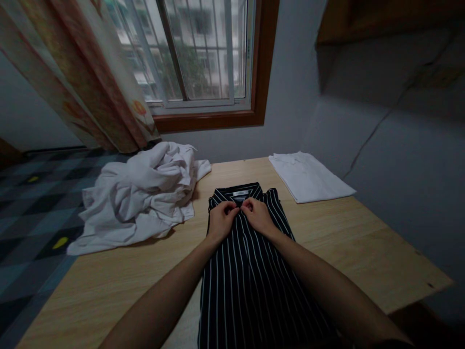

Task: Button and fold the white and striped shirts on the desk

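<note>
A black shirt with white stripes lies on the wooden table in front of me, its collar at the far end with a pale label inside. My left hand pinches the fabric just below the collar's opening. Close beside it, my right hand pinches the other side of the neckline, the fingertips of both hands almost meeting. A button there, if any, is too small to make out. The shirt's sides are narrowed inward, and its lower end runs out of view beneath my forearms.
Heaped white clothing lies at the table's left edge, partly overhanging it. A flat, folded white garment rests at the back right. The wooden table stands by a wall with a window; a curtain hangs left.
</note>
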A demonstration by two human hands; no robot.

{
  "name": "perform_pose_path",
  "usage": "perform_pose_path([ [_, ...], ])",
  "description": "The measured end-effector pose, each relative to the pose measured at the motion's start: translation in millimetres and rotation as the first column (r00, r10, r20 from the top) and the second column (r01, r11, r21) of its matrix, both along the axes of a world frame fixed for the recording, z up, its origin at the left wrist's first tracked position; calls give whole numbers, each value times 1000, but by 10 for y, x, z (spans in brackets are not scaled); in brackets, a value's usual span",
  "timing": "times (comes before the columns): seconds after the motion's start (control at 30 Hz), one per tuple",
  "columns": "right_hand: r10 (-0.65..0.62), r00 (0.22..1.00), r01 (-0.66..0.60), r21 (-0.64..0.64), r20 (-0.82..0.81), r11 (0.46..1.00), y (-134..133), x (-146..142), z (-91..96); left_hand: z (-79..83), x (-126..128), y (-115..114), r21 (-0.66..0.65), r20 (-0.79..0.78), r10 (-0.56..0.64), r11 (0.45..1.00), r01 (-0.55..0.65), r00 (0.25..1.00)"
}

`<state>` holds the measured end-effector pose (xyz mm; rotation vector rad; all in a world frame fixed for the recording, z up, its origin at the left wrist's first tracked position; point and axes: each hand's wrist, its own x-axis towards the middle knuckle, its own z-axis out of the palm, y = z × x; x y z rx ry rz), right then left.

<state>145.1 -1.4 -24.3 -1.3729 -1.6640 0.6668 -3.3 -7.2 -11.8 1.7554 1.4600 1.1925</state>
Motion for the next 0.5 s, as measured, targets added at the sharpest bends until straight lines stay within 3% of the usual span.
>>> perform_pose_path([
  [0.07, -7, 999, 7, -5, -41, 1000, 8, -11, -23, 4, 13, -13, 18, 1, -13, 1000, 13, 1000],
  [0.27, 121, 959, -135, -37, -256, 990, 58, 23, -26, 11, -5, -21, 77, 36, -79, 994, 76, 996],
  [0.4, 193, 950, -205, -25, -245, 978, 24, 30, 26, 12, -14, -35, 107, 16, -75, 992, 73, 997],
  [0.5, 179, 964, -191, -46, -196, 980, -15, 3, 44, 14, -1, -37, 75, 3, -28, 997, 27, 1000],
])
